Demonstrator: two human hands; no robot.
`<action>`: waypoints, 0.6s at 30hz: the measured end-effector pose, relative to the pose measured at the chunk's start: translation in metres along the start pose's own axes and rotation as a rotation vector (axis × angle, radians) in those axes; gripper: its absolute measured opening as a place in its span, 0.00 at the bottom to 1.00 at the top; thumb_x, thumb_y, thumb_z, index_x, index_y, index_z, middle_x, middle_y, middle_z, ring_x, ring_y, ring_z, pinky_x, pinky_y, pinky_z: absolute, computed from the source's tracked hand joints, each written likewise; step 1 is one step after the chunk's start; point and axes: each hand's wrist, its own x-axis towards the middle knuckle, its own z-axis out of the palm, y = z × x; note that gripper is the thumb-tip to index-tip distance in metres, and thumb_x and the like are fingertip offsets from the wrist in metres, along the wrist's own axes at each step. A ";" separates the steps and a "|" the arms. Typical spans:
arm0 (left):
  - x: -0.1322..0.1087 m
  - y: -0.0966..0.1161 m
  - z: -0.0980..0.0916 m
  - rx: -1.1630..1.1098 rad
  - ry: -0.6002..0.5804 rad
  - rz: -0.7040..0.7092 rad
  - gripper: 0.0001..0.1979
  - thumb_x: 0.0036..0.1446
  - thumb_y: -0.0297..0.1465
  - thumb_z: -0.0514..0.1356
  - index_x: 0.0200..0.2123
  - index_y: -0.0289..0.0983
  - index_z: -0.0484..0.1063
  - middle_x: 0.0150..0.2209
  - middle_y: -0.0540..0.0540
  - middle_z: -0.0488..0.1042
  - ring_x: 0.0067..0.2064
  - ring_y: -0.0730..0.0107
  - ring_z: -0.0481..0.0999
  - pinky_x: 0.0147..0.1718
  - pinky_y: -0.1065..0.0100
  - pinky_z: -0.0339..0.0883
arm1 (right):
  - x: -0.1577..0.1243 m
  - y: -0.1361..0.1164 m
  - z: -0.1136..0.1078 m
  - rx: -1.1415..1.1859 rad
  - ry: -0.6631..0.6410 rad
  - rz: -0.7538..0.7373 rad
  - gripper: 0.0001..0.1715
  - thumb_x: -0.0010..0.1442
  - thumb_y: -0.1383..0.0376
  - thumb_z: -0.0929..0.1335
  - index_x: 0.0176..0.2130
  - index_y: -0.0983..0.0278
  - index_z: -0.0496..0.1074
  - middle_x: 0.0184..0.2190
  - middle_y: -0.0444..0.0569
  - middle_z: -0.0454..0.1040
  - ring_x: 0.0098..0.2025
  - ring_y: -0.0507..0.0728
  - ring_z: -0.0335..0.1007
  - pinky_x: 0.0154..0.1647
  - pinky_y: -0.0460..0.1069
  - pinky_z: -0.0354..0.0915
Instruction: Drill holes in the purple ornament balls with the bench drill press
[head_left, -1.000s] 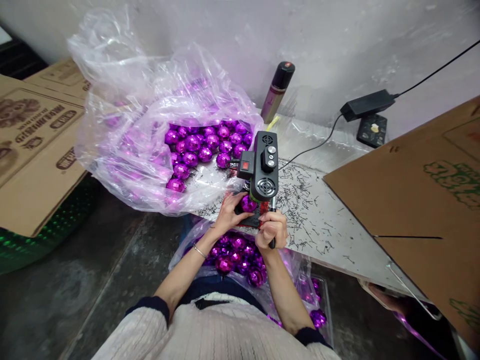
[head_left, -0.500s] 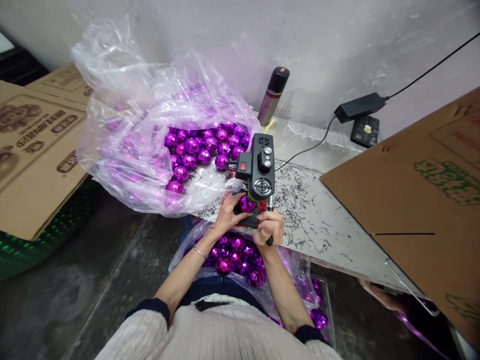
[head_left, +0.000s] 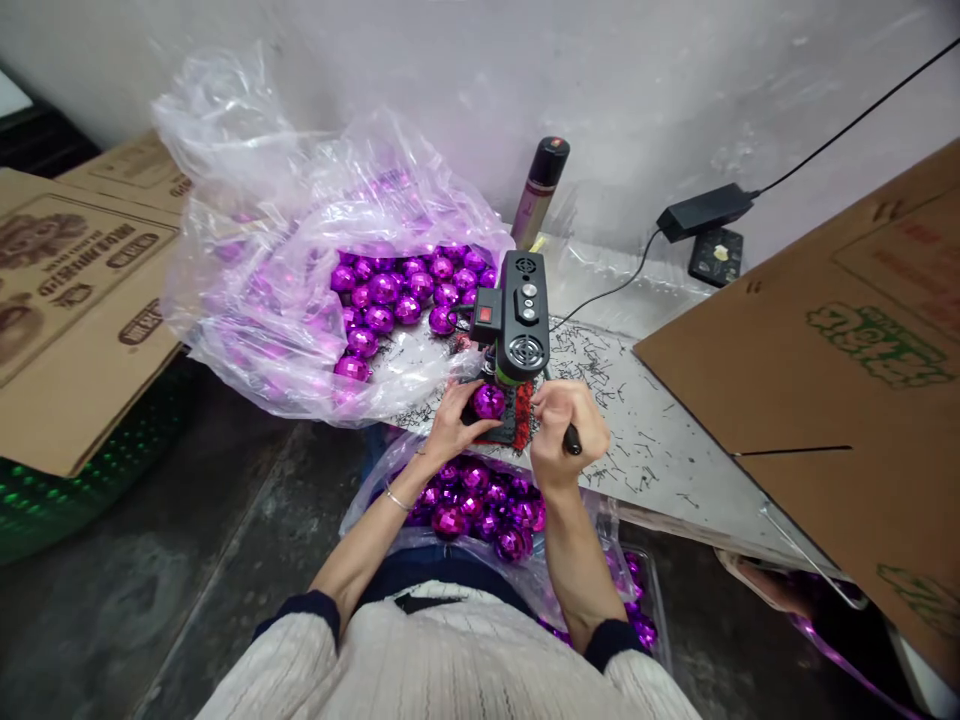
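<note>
A shiny purple mirrored ball ornament [head_left: 489, 401] sits beneath the front of a small black bench press [head_left: 524, 312] with a red switch. My left hand [head_left: 453, 424] grips that ball from the left, thumb in front and fingers behind. Around the black-tipped lever handle [head_left: 572, 440] of the press, my right hand [head_left: 564, 428] is closed in a fist, to the right of the red base [head_left: 523, 425]. Part of the lever is hidden by the fist and the machine head.
Purple balls [head_left: 384, 289] fill a clear plastic bag [head_left: 262, 330] at left; another bagged heap [head_left: 480, 500] lies at my lap. Small dark pins [head_left: 600, 400] litter the table. A spray can [head_left: 540, 190], power adapter [head_left: 705, 212] and cardboard boxes [head_left: 817, 380] stand around.
My right hand has swung the lever handle right and upward. The ball, still in my left hand, shows more fully below the press head, slightly left and higher.
</note>
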 end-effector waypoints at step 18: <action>-0.109 0.020 -0.059 0.450 -0.064 -0.064 0.11 0.69 0.36 0.58 0.48 0.40 0.78 0.47 0.38 0.81 0.52 0.55 0.80 0.54 0.55 0.70 | -0.221 0.023 -0.099 -0.458 -0.812 0.148 0.31 0.64 0.51 0.69 0.62 0.60 0.69 0.60 0.61 0.73 0.61 0.67 0.71 0.56 0.64 0.72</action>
